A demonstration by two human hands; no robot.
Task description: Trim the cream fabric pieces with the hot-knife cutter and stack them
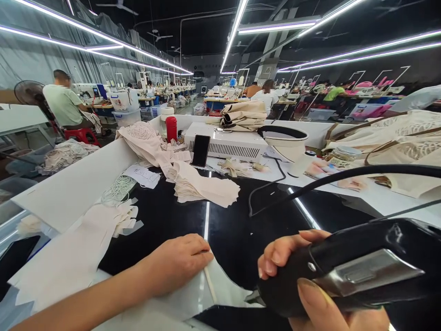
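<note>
My left hand (pixel 179 262) presses down on a thin, whitish sheet of fabric (pixel 225 280), fingers held together at its upper edge. A narrow cream strip (pixel 209 285) runs from under the fingertips across the sheet. My right hand (pixel 320 294) is wrapped round a black corded hand-held electric cutter (pixel 372 262) with a shiny metal plate on its side. The cutter's small metal tip (pixel 255 298) is at the right-hand corner of the sheet; whether it touches is unclear. Left of my forearm lie stacked pale fabric pieces (pixel 76 253).
The tabletop (pixel 151 230) is glossy black. A cream fabric stack (pixel 206 184), phone (pixel 201 150), red bottle (pixel 171 128) and white vented box (pixel 223 142) stand farther back. The thick cable (pixel 361 171) arches over the right side. A person (pixel 65 101) sits beyond the left panel.
</note>
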